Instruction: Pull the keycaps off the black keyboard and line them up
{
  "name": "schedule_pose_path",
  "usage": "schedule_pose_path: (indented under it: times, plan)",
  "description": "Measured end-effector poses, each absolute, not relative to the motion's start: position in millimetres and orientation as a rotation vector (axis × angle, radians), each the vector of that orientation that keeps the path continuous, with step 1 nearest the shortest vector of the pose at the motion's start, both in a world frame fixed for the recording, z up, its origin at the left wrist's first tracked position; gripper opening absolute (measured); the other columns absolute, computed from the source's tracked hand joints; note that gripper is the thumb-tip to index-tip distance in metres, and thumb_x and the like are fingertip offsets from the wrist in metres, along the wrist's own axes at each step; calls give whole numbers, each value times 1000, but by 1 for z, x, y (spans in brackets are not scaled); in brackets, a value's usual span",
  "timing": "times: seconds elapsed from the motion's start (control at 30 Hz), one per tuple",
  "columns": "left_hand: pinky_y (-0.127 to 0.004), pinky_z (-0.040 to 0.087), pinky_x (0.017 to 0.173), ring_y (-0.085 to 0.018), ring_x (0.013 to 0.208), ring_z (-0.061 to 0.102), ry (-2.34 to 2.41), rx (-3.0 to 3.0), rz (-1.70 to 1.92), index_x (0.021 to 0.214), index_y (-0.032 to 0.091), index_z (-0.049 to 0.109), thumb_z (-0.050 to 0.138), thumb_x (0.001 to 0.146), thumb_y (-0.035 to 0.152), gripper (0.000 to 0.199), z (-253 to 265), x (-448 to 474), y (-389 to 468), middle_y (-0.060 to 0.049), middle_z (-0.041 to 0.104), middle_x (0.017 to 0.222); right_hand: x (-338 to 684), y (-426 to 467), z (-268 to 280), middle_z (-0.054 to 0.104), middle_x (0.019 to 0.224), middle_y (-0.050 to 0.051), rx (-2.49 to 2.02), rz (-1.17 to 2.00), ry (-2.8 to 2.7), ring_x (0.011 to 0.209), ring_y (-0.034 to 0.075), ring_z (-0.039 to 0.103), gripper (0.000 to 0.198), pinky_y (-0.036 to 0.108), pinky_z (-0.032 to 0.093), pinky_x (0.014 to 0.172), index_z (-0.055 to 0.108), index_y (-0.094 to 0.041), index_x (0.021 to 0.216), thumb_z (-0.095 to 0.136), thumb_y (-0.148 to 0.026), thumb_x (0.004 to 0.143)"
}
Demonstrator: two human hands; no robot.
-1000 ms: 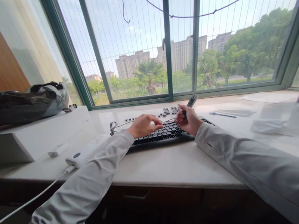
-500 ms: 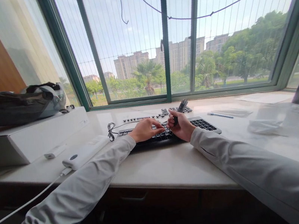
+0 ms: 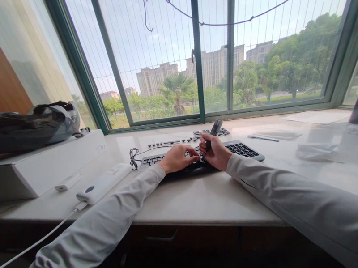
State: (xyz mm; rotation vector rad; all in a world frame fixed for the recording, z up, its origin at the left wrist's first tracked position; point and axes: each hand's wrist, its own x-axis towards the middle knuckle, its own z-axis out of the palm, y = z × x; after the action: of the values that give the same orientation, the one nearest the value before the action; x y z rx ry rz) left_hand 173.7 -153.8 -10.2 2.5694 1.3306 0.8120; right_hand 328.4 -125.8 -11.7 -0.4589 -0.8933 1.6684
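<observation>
Because the keyboard (image 3: pixel 241 149) lies flat on the white desk (image 3: pixel 189 198) directly before the person, both hands can work over it with the forearms resting low. The right hand (image 3: pixel 216 150) is wrapped around a dark tool (image 3: pixel 216 126), which rises slantwise above the fist; this upright grip probably serves to direct its lower end, hidden by the fingers, toward the keys. The left hand (image 3: pixel 178 158) is curved over the middle keys, its thumb and fingertips drawn near each other beside the right hand; whether they pinch something, I cannot tell. Behind the keyboard, loose keycaps (image 3: pixel 211 133) are set out in rows, perhaps to keep their order and stay within reach. The black cable (image 3: pixel 133 159) is gathered in a bundle at the left, seemingly so that it does not disturb the hands. As for writing, the white box (image 3: pixel 68 163) has a small label (image 3: pixel 100 148) and the white power bank (image 3: pixel 103 185) bears some print, but both are too small to be read.
</observation>
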Motion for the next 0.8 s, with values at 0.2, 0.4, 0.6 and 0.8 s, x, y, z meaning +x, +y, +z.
schedule_pose_path:
  times: [0.2,0.4,0.6,0.8]
  plan:
    - [-22,39,63,-14,73,59,1371,2702,796,85,20,73,61,81,36,20,-9,172,-155,-1,72,84,324,-127,-11,37,50,-7,-541,1630,-1020,45,6,31,32,20,27,41,41,-19,60,70,-25,71]
    - [-23,42,68,-15,76,61,1351,2709,773,84,18,72,61,80,35,20,0,165,-159,-2,72,86,321,-128,-11,38,50,-6,-584,1571,-1110,45,6,31,30,22,25,41,42,-20,59,68,-26,74]
    - [-22,43,67,-15,74,60,1341,2711,706,85,18,72,60,80,40,25,6,160,-161,-2,71,85,317,-122,-17,41,49,-5,-658,1479,-1163,45,9,34,28,26,27,44,45,-20,58,64,-29,76]
    - [-22,43,69,-15,78,61,1308,2674,681,85,17,71,58,82,41,27,7,162,-162,-3,71,89,313,-122,-22,40,48,-5,-657,1393,-1188,47,9,33,30,27,28,48,43,-21,56,64,-31,74]
